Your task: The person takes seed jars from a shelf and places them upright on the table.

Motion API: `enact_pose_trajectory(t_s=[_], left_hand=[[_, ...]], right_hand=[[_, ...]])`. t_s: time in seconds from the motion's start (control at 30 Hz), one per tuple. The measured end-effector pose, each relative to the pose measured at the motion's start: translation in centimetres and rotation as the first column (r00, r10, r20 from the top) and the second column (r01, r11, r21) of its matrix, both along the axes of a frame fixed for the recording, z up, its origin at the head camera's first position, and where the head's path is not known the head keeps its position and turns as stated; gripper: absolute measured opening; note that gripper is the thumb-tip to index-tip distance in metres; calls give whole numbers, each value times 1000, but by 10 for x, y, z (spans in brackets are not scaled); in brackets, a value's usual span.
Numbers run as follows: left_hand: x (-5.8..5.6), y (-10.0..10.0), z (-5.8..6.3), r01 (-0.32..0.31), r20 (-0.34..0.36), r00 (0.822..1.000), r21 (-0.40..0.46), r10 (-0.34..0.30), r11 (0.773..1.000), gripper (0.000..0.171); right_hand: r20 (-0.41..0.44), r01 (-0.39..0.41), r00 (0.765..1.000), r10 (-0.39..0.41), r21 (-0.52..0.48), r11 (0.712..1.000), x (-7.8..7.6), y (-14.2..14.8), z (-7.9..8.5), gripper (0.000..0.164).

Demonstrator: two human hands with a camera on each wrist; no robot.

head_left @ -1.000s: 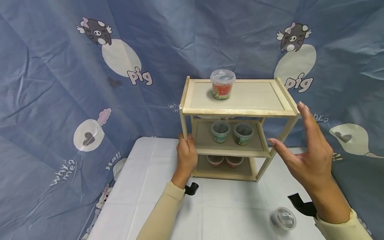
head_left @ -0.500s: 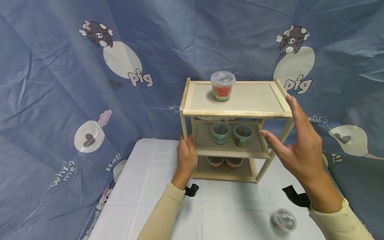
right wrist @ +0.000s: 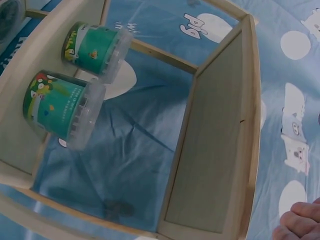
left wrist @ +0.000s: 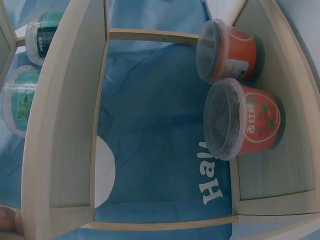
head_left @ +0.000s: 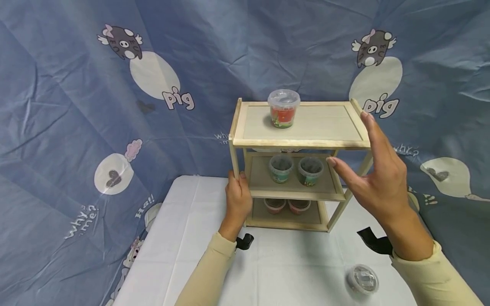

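Note:
A three-tier wooden shelf rack (head_left: 325, 123) stands on the table. My left hand (head_left: 236, 197) grips its left upright at about the middle tier. My right hand (head_left: 383, 178), thumb and fingers spread apart, is raised by the right upright and overlaps the top board's right end in the head view. A lidded red plastic cup (head_left: 283, 111) sits on the top tier. Two green cups, a left one (head_left: 281, 171) and a right one (right wrist: 64, 107), stand side by side on the middle tier. Two red cups, including a nearer one (left wrist: 260, 120), are on the bottom tier.
One more clear-lidded cup (head_left: 363, 279) stands on the white-covered table (head_left: 206, 272) at the lower right, near my right forearm. Behind the rack hangs a blue cloth (head_left: 214, 51) with pig prints, which also runs down both sides.
My right hand has moved left and slightly up, from beside the rack to its right upright. The left hand, rack and cups have stayed in place.

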State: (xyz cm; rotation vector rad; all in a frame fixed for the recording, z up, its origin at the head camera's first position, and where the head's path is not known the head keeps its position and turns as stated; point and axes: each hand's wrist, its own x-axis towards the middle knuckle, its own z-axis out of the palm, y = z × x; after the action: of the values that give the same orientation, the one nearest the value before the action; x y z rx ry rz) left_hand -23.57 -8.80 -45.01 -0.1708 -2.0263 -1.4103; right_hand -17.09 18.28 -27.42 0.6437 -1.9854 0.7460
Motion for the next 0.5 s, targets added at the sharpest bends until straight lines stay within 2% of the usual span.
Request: enact_pose_trajectory(t_s=[0.33, 0.5], left_hand=[[-1, -1, 1, -20, 0, 1000, 1, 20, 1000, 25], [-1, 0, 0, -5, 13, 1000, 5, 5, 1000, 27]], right_hand=[[20, -2, 1000, 1, 6, 1000, -9, 0, 0, 88], [47, -8, 999, 9, -7, 1000, -14, 0, 1, 90]])
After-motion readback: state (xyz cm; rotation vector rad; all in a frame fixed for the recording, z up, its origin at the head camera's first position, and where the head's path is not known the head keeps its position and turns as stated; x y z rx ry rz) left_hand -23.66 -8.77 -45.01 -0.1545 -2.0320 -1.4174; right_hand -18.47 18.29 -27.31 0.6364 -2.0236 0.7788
